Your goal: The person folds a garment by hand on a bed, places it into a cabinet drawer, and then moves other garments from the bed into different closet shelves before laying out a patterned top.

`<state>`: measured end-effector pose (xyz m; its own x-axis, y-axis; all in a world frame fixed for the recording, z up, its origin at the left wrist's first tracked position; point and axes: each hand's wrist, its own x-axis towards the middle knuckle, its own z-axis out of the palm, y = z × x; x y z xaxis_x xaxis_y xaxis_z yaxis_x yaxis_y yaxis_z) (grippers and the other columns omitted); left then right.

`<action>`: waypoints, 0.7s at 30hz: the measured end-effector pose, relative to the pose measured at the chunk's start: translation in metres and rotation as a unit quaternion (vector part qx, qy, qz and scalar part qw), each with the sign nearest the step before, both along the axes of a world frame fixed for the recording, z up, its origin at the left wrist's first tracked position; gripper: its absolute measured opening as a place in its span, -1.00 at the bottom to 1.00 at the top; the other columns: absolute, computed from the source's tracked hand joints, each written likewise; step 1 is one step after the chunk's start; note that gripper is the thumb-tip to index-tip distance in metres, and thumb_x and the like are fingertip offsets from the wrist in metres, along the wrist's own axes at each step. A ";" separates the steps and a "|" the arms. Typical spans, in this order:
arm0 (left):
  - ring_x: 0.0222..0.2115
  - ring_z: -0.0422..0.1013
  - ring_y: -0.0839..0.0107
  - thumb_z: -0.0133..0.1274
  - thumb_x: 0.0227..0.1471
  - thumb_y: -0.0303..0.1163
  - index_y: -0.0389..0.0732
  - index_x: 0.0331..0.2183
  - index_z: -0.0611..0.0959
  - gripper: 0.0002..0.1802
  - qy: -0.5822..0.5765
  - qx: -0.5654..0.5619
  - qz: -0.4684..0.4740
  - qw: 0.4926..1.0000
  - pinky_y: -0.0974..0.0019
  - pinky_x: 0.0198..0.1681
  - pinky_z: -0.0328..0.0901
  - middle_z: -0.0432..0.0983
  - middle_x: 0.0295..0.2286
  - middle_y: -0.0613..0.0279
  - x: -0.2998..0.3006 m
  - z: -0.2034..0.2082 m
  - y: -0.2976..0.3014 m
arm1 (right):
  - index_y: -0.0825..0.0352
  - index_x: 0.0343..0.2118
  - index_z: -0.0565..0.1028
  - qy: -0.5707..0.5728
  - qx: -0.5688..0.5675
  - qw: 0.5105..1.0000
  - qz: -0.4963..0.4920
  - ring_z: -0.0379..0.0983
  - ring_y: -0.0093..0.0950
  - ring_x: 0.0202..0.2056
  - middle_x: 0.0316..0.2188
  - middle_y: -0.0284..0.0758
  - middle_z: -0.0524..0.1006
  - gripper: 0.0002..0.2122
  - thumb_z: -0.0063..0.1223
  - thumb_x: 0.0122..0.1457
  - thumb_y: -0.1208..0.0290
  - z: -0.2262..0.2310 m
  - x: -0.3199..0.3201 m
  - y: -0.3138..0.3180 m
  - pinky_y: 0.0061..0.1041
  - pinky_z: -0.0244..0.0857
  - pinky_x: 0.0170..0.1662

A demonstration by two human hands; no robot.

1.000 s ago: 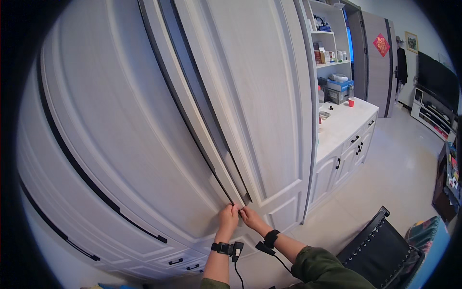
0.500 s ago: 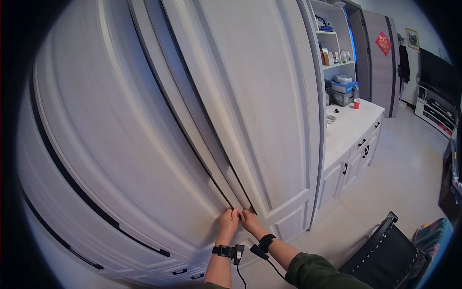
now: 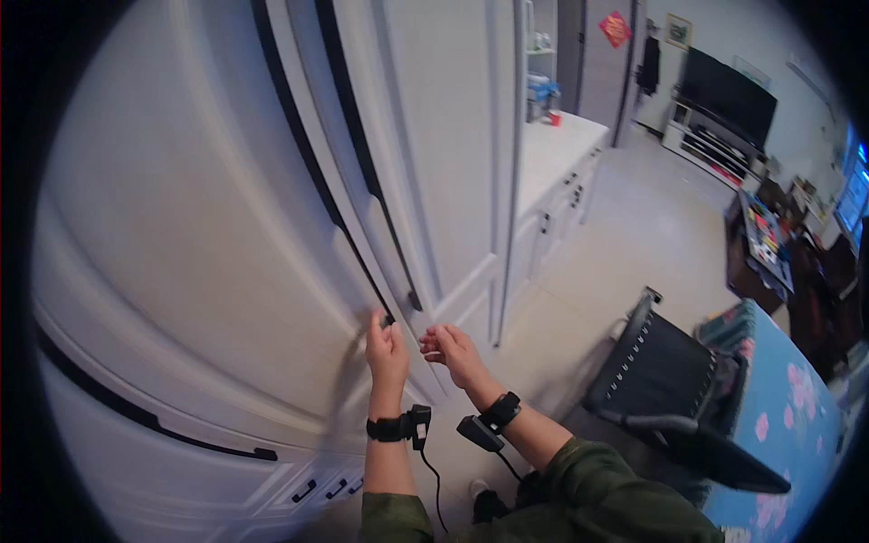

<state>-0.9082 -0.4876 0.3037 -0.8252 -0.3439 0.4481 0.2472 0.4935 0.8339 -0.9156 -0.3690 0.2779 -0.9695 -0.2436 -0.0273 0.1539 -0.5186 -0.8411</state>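
A tall white wardrobe stands before me, with a left door and a right door, both panelled. A long black handle strip runs down the edge of the left door, and a second black handle strip edges the right door. My left hand is at the lower end of the left strip, fingers pointing up and apart; whether they touch it is unclear. Off the right door's lower edge hovers my right hand, empty, its fingers loosely bent and spread. Each wrist wears a black strap with a small cabled box.
A black chair stands close on my right, beside a table with a blue floral cloth. Past the wardrobe is a white cabinet holding a red cup. Farther off are a television and a cluttered low table.
My hands were together at the door edges, fingers closed there; now they are apart and the fingers have loosened. My view has swung to the right, showing more of the room.
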 end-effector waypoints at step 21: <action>-0.04 0.05 0.31 -0.31 0.01 -0.30 -0.43 -0.06 0.10 -0.49 -0.253 0.097 -0.763 0.587 0.39 0.01 -0.10 0.12 -0.10 -0.02 0.327 -0.010 0.257 | 0.40 -0.36 0.31 0.207 -0.071 0.932 -0.288 0.31 -0.55 -0.43 -0.48 -0.29 0.38 -0.67 -0.35 0.12 0.18 0.072 0.325 0.268 -0.58 0.21 -0.36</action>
<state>-0.5811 -0.2302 0.2933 -0.2490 0.9645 0.0880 -0.0244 -0.0971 0.9950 -0.5908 -0.1009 0.3495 -0.8606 0.3481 0.3718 -0.5076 -0.5255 -0.6828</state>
